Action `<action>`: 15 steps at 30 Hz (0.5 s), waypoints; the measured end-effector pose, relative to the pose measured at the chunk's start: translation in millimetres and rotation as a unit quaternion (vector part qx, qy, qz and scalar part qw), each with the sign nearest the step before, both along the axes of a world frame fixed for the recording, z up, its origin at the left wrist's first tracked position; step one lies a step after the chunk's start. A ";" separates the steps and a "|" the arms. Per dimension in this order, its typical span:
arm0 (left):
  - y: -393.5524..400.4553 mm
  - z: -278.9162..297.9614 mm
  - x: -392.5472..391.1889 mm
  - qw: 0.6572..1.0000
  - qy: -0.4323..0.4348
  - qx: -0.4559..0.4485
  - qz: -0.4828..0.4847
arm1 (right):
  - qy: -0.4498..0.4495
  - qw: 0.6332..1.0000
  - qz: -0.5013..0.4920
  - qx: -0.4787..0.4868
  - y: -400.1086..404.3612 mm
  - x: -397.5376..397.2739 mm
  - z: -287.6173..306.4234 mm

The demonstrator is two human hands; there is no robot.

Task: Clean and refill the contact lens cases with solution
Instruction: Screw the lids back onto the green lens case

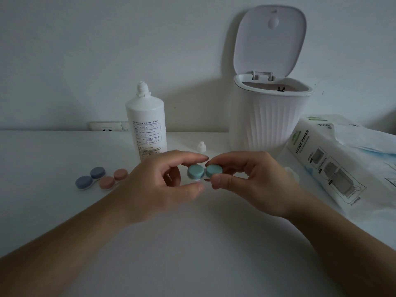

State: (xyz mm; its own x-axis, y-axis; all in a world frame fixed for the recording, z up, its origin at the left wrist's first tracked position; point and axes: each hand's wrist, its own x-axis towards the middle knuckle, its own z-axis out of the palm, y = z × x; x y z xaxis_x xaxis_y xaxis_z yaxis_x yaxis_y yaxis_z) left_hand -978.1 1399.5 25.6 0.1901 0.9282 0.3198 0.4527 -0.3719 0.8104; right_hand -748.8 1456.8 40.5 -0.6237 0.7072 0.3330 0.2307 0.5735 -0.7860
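Both hands meet above the white table [192, 243], holding the teal case [203, 172] between them. The left hand [162, 185] pinches the case's left half, forefinger over the top of that cap and thumb under the white base. The right hand [242, 179] has its thumb and fingers curled round the right cap, which sits tilted toward the viewer. The case is lifted clear of the table.

Well to the left of the grip, on the table, lie the blue case [90, 178] and the pink case [113, 179], side by side and touching or nearly so, all caps on. Just behind the left hand stands the bottle [146, 123], upright with its cap off; the small white cap [201, 146] stands on the table behind the grip. Behind the right hand is a ribbed bin [272, 118] with its lid raised. To the right of the grip lies a tissue pack [334, 166].
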 end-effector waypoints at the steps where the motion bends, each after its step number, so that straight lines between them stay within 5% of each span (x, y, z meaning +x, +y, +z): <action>1: 0.9 -1.2 -0.1 1.000 -0.003 -0.003 0.005 | -0.001 1.000 0.000 -0.001 0.1 0.0 -0.1; 15: -2.4 1.4 0.3 1.000 0.010 -0.001 0.022 | -0.005 1.000 0.006 0.005 0.2 0.2 -0.3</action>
